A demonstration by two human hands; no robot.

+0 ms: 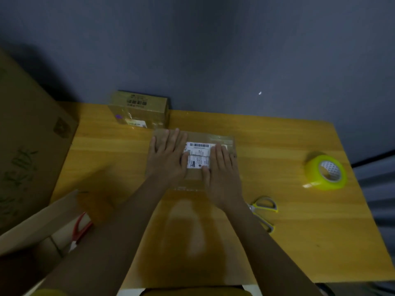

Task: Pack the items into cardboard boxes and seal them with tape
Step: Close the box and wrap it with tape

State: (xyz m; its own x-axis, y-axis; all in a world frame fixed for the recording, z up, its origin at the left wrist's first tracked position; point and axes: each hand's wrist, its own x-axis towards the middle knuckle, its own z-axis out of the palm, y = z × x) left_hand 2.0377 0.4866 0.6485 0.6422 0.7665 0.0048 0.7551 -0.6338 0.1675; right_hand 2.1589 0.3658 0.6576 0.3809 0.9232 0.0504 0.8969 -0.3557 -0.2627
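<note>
Head view — both hands' straight fingers [175, 137] press flat on the box [222, 139].

Glossy wood-grain table [277, 146], matt cardboard box [193, 178], shiny tape roll [314, 178].

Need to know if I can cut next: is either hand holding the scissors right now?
No: the yellow-handled scissors lie on the table beside the right hand, while both it and the left hand press flat on the labelled box.

Both hands, left [168, 155] and right [221, 167], flat on labelled cardboard box [222, 139].
</note>
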